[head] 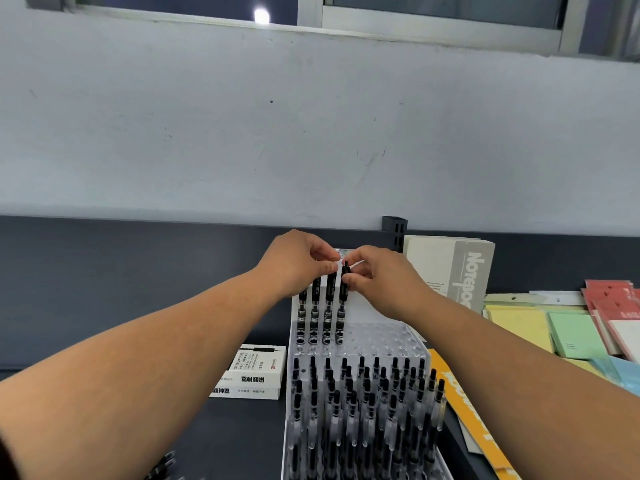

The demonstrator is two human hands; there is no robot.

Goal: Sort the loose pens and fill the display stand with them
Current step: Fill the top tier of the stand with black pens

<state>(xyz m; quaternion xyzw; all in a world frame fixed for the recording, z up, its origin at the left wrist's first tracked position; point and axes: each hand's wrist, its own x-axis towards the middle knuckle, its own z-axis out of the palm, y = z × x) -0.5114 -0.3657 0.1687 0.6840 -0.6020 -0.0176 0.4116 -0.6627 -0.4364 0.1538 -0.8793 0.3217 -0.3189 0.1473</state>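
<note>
Dark counter [104, 289] runs under a pale wall with a window above; on it stands the clear display stand [381, 337], stepped in tiers. My right hand [377, 278] pinches the top of a black pen [344, 282] between thumb and forefinger; that pen stands upright in the back tier, fourth from the left, just beside three other black pens [316, 299]. My left hand [298, 261] is curled over the tops of those three, its fingertips meeting my right hand's; I cannot tell whether it grips one. The front tiers are packed with clear-barrelled pens [363, 403]. White boxes [252, 372] lie just left of the stand; a grey notebook [460, 271], coloured pads [578, 336] and an orange card [467, 410] lie to its right.
</note>
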